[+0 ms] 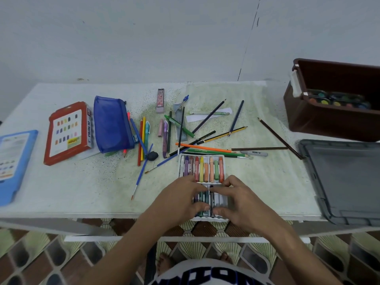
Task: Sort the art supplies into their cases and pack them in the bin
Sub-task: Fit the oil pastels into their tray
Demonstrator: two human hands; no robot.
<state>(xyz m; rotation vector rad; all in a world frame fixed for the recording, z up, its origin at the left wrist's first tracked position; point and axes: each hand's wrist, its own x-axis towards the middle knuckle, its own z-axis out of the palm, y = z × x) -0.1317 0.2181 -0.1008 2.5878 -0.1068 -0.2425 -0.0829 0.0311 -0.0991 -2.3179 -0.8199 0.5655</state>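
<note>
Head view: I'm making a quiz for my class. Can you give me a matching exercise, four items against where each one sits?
Items:
1. zip pouch
2. watercolour palette
3. oil pastel tray
4. grey lid

Places:
A. under both hands
B. right end of the table, flat
C. inside the brown bin
D. right of the red oil pastels box

Pairs: 1-D, 2-C, 3-A, 4-B

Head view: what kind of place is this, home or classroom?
Probably a home, though not certain. A small white table stands against a plain wall, patterned floor tiles lie below, and the person's bare feet show. Both hands are on the pastel tray.
</note>
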